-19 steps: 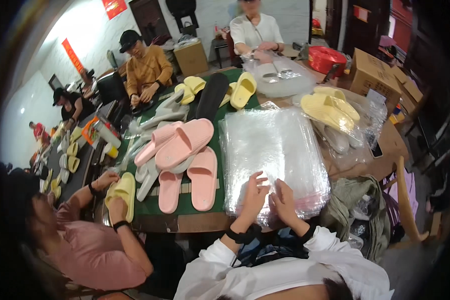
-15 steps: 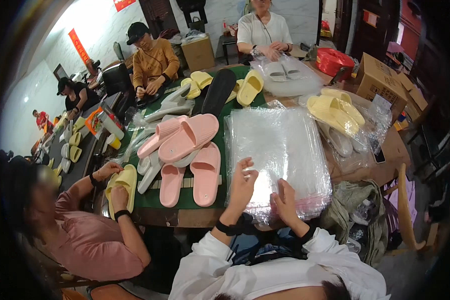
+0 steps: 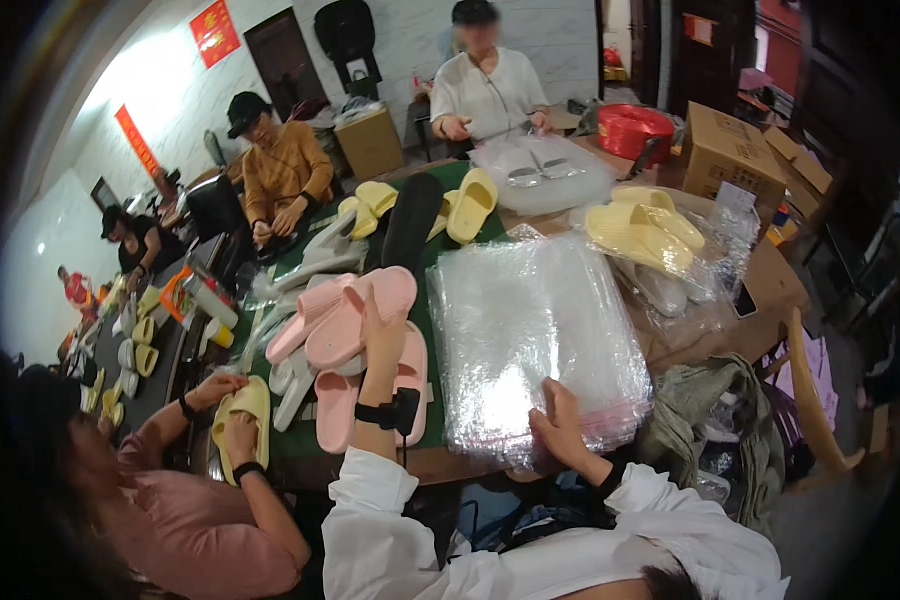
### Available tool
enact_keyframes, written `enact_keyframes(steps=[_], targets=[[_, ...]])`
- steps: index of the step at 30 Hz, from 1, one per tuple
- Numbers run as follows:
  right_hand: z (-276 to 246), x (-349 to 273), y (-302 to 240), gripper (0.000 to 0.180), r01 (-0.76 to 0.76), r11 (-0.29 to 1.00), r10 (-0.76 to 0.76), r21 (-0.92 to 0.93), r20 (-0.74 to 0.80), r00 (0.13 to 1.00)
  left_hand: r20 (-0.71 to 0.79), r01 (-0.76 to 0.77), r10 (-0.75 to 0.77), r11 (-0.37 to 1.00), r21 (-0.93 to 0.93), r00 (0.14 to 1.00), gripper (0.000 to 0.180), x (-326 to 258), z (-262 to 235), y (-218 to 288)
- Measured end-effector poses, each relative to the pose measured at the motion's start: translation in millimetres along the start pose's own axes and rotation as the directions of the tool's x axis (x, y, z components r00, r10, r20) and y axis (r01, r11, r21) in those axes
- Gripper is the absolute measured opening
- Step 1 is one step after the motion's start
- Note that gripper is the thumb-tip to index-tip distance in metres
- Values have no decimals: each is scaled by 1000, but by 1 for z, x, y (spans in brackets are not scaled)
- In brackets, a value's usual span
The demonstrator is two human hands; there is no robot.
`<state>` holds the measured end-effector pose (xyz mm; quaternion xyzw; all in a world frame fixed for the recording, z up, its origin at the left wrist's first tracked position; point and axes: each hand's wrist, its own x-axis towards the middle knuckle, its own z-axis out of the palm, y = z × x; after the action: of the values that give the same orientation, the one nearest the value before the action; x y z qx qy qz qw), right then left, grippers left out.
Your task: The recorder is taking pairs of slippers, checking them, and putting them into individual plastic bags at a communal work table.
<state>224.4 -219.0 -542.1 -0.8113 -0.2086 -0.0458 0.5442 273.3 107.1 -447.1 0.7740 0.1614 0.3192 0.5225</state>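
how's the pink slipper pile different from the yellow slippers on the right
The pink slippers lie bare on the green table top, with the left hand reaching onto them. The yellow slippers sit farther off on crumpled clear plastic, untouched. The right hand rests on the clear bag stack. Both are open-toed slides.

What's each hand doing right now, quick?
Left hand: reaching onto the pink slippers, touching them; grip cannot be told.
Right hand: open, resting on the edge of the plastic bag stack.
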Motion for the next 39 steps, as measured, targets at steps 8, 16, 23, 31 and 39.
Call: enact_keyframes(steps=[8, 16, 23, 31, 39], targets=[[-7, 1, 12, 62, 22, 999, -24, -46, -43, 999, -71, -77, 114, 917, 391, 991, 89, 16, 27, -17], [-3, 1, 6, 62, 48, 996, -51, -70, -43, 998, -249, -156, 288, 882, 444, 925, 82, 31, -22, 14], [1, 0, -4, 62, 40, 997, -42, -63, -25, 999, -387, 32, 110, 938, 344, 915, 80, 61, -97, -15], [-5, 1, 6, 59, 22, 994, -33, -109, -98, 995, -172, 421, -426, 905, -66, 888, 104, 65, -80, 4], [-2, 0, 5, 57, 28, 995, -36, -94, -89, 995, -28, 499, -510, 850, -166, 860, 34, 82, -91, -16]])
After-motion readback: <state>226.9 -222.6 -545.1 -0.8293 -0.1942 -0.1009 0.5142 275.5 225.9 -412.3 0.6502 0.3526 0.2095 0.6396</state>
